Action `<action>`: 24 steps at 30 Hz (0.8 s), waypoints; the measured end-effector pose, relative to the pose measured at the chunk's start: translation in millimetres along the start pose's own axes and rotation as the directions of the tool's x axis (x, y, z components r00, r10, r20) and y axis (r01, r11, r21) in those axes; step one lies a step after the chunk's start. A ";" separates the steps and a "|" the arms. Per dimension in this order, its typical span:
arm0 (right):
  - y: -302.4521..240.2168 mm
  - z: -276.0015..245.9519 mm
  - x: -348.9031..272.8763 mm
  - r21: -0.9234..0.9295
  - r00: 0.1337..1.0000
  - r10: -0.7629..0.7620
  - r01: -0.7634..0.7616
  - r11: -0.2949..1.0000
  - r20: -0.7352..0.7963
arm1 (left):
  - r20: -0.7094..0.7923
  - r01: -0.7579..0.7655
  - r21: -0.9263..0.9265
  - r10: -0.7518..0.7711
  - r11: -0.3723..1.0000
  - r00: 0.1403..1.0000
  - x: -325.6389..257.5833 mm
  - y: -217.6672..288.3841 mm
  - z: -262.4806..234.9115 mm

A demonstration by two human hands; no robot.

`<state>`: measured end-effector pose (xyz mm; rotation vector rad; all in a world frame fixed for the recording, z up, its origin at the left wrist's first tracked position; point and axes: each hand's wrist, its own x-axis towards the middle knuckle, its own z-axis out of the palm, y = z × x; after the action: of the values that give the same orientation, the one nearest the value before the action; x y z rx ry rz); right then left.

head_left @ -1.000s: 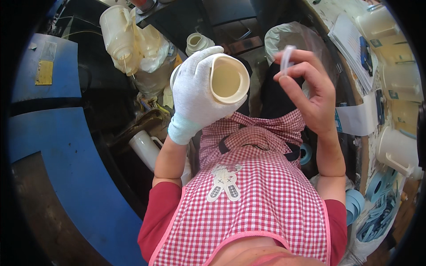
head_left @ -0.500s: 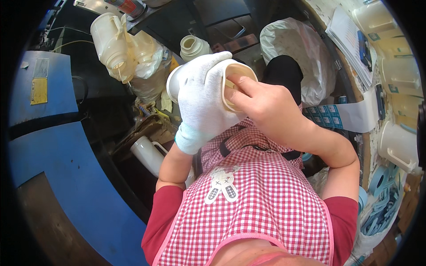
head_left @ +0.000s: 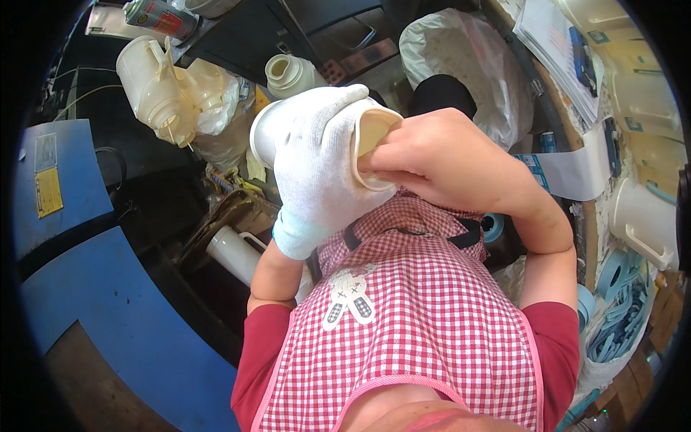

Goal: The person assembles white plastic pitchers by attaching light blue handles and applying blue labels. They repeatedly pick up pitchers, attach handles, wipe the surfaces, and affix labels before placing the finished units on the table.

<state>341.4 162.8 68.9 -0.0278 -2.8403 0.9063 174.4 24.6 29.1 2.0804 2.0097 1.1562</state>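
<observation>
My left hand [head_left: 313, 155], in a white knitted glove, is wrapped round a white plastic container [head_left: 264, 137] held on its side before my chest. The container's wide open end [head_left: 371, 133], with a pale cream rim, faces right. My bare right hand [head_left: 446, 147] reaches into that opening, fingers bent and pressed together. Its fingertips are hidden inside, so what they touch or hold cannot be made out. The glove covers most of the container's middle.
Translucent jugs [head_left: 147, 79] hang at the left, near a white wide-necked container [head_left: 291, 75]. A lined bin [head_left: 468, 79] stands ahead. More jugs [head_left: 644, 223], papers [head_left: 551, 61] and a label strip [head_left: 579, 173] lie right. Blue panels [head_left: 129, 288] stand left; a white jug [head_left: 234, 252] lies low.
My right fingers have gone deeper into the container's opening, and the right wrist is raised. Container and gloved hand sit slightly farther left in the view, which has shifted a little.
</observation>
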 end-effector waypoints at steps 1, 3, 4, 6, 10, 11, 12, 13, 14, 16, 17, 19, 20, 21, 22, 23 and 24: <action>0.1 -3.0 -3.7 0.015 1.000 -0.006 0.006 1.000 0.013 | -0.008 -0.005 0.011 0.005 1.000 1.000 0.2 1.7 0.4; -1.6 -8.1 -9.1 0.037 0.999 -0.019 0.018 0.999 0.034 | -0.027 -0.024 0.034 0.025 0.999 0.999 5.2 3.9 -0.1; -5.0 -4.3 -14.3 0.033 1.000 -0.004 0.005 0.999 -0.029 | -0.040 -0.017 0.032 0.018 0.999 0.999 6.2 4.7 1.2; -14.1 13.0 -29.7 0.020 0.984 0.038 -0.035 0.999 -0.171 | -0.057 -0.023 0.020 0.024 1.000 0.998 13.3 5.4 4.5; -2.8 56.5 -73.8 -0.015 0.842 -0.001 -0.009 1.000 -0.539 | -0.115 0.094 -0.112 -0.107 0.989 0.988 22.2 0.8 -0.1; 9.6 63.0 -102.4 -0.015 0.803 0.085 -0.116 0.993 -0.590 | -0.132 0.177 -0.223 -0.210 0.958 0.969 17.7 5.3 -1.0; 18.1 71.1 -132.8 0.071 0.680 0.261 -0.295 0.953 -0.685 | -0.077 0.206 -0.221 -0.227 0.953 0.971 19.2 9.6 -11.8; 28.0 89.9 -171.8 0.251 0.454 0.492 -0.493 0.833 -0.742 | -0.038 0.326 -0.273 -0.349 0.905 0.936 21.6 27.3 -22.6; 46.0 118.6 -207.3 0.549 0.098 0.646 -0.441 0.710 -0.757 | -0.064 0.255 -0.303 -0.287 0.918 0.956 24.1 42.5 -44.4; 61.0 148.2 -271.6 0.696 -0.343 0.606 -0.382 0.608 -0.717 | -0.112 0.093 -0.366 -0.143 0.926 0.983 34.8 43.8 -93.9; 59.6 152.4 -293.4 0.653 -0.384 0.528 -0.435 0.620 -0.757 | -0.124 0.099 -0.401 -0.161 0.911 0.979 32.7 20.7 -103.8; 46.4 144.0 -317.9 0.484 -0.361 0.326 -0.580 0.655 -0.874 | -0.064 0.140 -0.487 -0.195 0.862 0.979 60.6 -41.8 -116.4; 41.4 125.7 -322.0 0.356 -0.291 0.212 -0.654 0.668 -0.933 | -0.026 0.195 -0.525 -0.245 0.828 0.969 72.9 -79.4 -119.6; 40.1 98.9 -321.0 0.247 -0.196 0.152 -0.725 0.643 -0.969 | 0.016 0.442 0.024 -0.442 0.897 0.897 87.1 -114.0 -114.3; 40.3 72.0 -322.5 0.159 -0.109 0.118 -0.765 0.624 -0.987 | -0.008 0.502 0.035 -0.502 0.864 0.865 88.9 -90.7 -67.4; 49.7 46.6 -327.4 0.124 -0.045 0.142 -0.782 0.611 -0.989 | -0.045 0.573 0.045 -0.571 0.819 0.820 84.8 -68.6 -24.5; 57.0 21.9 -338.1 -0.018 0.063 0.065 -0.840 0.543 -0.996 | -0.054 0.615 0.031 -0.613 0.788 0.788 91.6 -51.5 31.9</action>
<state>669.9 174.4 -31.0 -1.3066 -1.6109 -0.2231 137.0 127.8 24.3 1.2215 2.4645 1.0182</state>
